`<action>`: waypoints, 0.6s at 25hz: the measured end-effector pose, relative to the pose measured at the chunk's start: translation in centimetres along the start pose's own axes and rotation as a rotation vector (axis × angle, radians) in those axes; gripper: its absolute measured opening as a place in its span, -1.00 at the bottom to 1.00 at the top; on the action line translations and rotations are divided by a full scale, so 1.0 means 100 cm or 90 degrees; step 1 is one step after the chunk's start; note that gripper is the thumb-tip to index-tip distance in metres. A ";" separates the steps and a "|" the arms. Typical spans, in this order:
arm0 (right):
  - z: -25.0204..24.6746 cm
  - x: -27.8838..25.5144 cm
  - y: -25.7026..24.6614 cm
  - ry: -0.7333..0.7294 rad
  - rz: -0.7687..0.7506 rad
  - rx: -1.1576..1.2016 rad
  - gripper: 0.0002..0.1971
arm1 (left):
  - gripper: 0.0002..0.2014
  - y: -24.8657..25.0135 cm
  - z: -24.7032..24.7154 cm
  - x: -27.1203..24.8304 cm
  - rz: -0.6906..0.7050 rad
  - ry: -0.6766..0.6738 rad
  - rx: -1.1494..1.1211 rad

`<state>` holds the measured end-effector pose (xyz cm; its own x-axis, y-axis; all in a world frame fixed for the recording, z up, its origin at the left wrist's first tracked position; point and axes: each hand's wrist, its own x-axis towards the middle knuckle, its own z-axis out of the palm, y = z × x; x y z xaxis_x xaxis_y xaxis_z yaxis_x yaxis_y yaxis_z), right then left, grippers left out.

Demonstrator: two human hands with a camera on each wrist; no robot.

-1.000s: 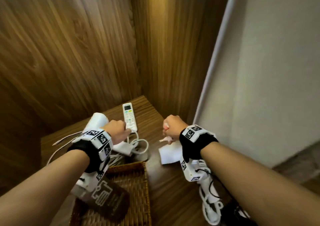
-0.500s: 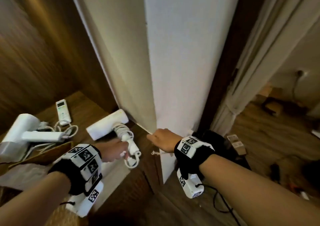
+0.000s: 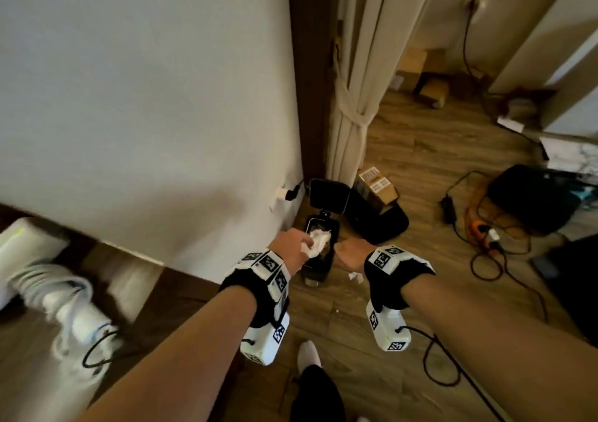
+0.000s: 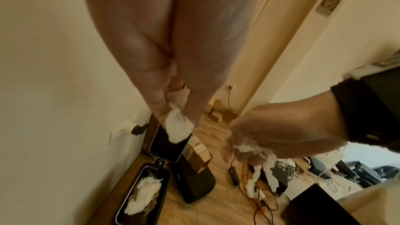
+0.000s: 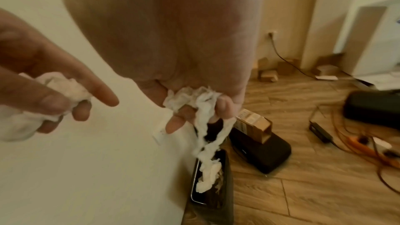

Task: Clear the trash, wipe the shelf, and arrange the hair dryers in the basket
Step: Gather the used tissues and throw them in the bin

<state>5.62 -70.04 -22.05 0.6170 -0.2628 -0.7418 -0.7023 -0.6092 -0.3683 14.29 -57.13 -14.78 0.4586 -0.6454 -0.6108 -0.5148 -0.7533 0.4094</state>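
My left hand [image 3: 305,243] pinches a crumpled white tissue wad [image 3: 315,243] over the open black trash bin [image 3: 318,264] on the floor by the wall. In the left wrist view the wad [image 4: 178,129] hangs from my fingertips above the bin [image 4: 129,194], which holds more tissue. My right hand [image 3: 343,253] is just right of the bin and grips torn tissue [image 5: 194,98], its strips dangling toward the bin [image 5: 225,177]. A white hair dryer [image 3: 64,298] with a wound cord lies on the wooden shelf [image 3: 145,279] at the left.
The bin's lid [image 3: 328,197] stands up against the wall [image 3: 145,98]. A black box with cartons [image 3: 375,218] sits beside the bin. Cables and an orange power strip [image 3: 482,231] lie on the floor at right, near a black bag [image 3: 537,198]. A tied curtain [image 3: 352,98] hangs behind.
The view swung right from the shelf to the floor. Both hands left the shelf and now hang over the bin holding tissue. The left hand moved away from the hair dryer.
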 end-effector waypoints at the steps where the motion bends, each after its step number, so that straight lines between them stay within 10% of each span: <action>1: 0.001 0.021 0.010 0.017 0.026 0.000 -0.69 | -0.64 -0.005 0.007 0.027 -0.017 -0.009 -0.014; 15: 0.072 0.319 0.094 0.137 0.120 0.101 -0.70 | -0.71 -0.125 0.132 0.295 -0.049 -0.014 -0.010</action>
<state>16.15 -78.82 -53.25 0.5204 -0.5221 -0.6758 -0.8471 -0.4158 -0.3310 24.74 -65.05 -46.84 0.4800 -0.5823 -0.6561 -0.4674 -0.8027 0.3705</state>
